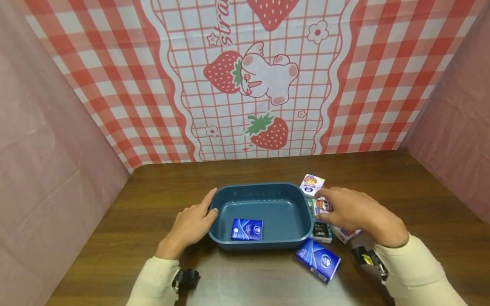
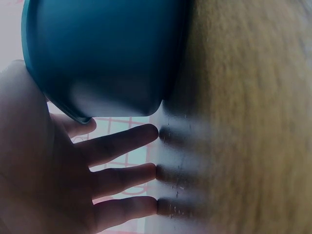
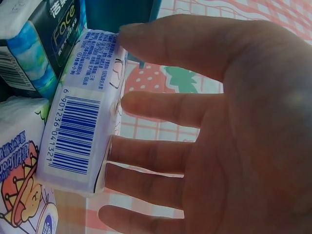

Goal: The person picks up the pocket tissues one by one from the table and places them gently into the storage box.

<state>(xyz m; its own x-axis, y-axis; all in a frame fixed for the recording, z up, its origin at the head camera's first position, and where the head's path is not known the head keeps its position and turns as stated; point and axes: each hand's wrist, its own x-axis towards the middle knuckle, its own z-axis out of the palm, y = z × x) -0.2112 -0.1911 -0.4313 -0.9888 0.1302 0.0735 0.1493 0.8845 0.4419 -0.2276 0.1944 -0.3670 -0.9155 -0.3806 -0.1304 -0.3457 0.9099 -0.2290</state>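
One blue pack (image 1: 246, 230) lies inside the basin (image 1: 281, 216)

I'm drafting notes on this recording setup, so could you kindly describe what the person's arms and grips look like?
The left sleeve and right sleeve are plain and cream-coloured. The left grip and right grip are ungloved hands. Near the wrists are a small black left device and a black right device showing a yellow patch.
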